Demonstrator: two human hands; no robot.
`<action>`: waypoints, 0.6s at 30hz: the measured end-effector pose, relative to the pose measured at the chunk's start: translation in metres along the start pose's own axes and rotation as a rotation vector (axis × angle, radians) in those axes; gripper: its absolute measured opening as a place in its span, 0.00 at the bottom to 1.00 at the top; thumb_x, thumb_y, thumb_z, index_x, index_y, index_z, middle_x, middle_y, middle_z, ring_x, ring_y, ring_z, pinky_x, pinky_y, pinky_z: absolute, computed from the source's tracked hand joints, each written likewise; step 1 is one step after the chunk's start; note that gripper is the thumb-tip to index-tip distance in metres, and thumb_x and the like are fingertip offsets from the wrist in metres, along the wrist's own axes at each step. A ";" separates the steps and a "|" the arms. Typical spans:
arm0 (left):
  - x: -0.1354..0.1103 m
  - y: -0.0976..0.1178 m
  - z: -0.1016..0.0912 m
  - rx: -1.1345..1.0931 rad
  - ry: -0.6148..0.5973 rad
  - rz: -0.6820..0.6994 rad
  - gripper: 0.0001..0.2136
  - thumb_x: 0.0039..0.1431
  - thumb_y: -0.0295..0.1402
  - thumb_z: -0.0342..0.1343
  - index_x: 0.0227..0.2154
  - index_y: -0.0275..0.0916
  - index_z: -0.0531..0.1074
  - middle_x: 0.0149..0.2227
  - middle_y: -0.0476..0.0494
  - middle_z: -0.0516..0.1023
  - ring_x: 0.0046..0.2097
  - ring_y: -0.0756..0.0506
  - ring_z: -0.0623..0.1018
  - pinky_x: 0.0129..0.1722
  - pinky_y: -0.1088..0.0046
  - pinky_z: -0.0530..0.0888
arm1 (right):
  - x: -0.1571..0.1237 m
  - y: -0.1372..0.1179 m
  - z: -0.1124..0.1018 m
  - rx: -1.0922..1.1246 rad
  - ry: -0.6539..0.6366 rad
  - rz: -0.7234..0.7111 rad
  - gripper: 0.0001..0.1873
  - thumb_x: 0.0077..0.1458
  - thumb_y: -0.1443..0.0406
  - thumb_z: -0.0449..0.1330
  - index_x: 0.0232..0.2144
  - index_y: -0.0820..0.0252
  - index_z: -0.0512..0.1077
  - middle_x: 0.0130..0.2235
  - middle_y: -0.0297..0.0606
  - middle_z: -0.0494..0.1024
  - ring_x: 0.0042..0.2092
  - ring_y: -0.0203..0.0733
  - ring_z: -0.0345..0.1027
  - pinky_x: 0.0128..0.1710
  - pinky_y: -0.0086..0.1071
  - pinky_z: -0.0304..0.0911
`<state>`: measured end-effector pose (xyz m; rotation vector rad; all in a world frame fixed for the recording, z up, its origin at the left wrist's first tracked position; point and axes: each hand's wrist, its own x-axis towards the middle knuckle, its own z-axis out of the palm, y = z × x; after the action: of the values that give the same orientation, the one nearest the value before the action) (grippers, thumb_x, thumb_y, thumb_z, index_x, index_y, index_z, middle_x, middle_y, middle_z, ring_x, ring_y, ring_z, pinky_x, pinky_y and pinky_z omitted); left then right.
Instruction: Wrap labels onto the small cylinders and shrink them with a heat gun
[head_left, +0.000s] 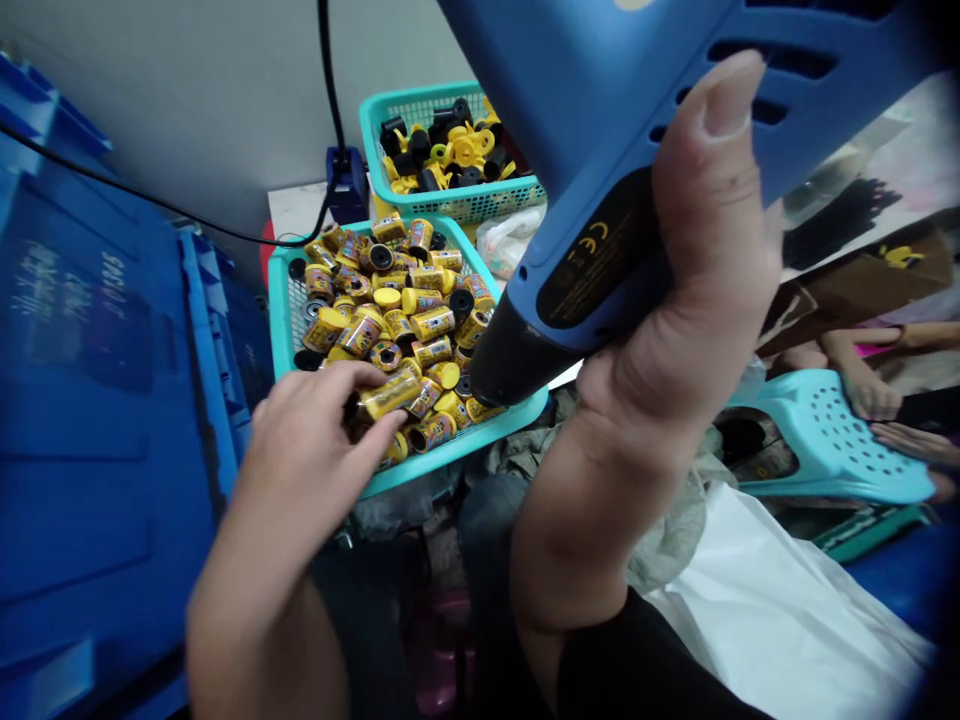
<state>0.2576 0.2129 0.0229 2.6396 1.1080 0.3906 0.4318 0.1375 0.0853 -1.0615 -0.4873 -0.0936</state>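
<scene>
In my right hand [697,270] is a blue heat gun [592,100] with a CE label on its handle, my fingers closed round it. The handle's black end [517,345] points down toward the near turquoise basket [442,457]. At that basket's near left side, my left hand [307,440] grips a small yellow labelled canister [391,393] between thumb and fingers. Many similar yellow canisters [360,332], some with dark open ends, lie jumbled under it.
A second turquoise basket [450,210] behind holds black and yellow parts. Large blue crates [90,400] stand at the left, a black cord [330,100] hanging near them. Another person's hands [870,390] are at the right, by a light-blue stool [847,430]. White sheeting [772,600] lies lower right.
</scene>
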 end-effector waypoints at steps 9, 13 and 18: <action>-0.008 -0.016 -0.012 -0.056 -0.038 -0.038 0.14 0.59 0.44 0.53 0.42 0.42 0.74 0.44 0.44 0.77 0.49 0.38 0.71 0.48 0.62 0.66 | -0.002 -0.004 0.003 -0.047 0.048 -0.028 0.09 0.51 0.59 0.56 0.35 0.50 0.72 0.36 0.11 0.80 0.56 0.43 0.67 0.44 0.24 0.73; -0.008 -0.011 -0.014 -0.064 0.132 -0.021 0.14 0.61 0.44 0.49 0.39 0.44 0.76 0.41 0.47 0.79 0.46 0.40 0.73 0.46 0.64 0.68 | -0.004 -0.008 0.002 -0.227 -0.021 -0.114 0.30 0.58 0.48 0.40 0.47 0.60 0.69 0.42 0.24 0.80 0.58 0.45 0.65 0.47 0.21 0.73; -0.010 -0.008 -0.018 -0.076 0.273 -0.046 0.12 0.62 0.42 0.50 0.36 0.43 0.76 0.40 0.47 0.79 0.45 0.42 0.75 0.45 0.66 0.68 | -0.004 -0.017 0.001 -0.493 -0.209 -0.121 0.55 0.50 0.40 0.16 0.59 0.67 0.60 0.55 0.29 0.72 0.62 0.44 0.59 0.55 0.21 0.69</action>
<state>0.2395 0.2130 0.0354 2.5431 1.2030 0.7862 0.4226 0.1287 0.0979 -1.5327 -0.7408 -0.2187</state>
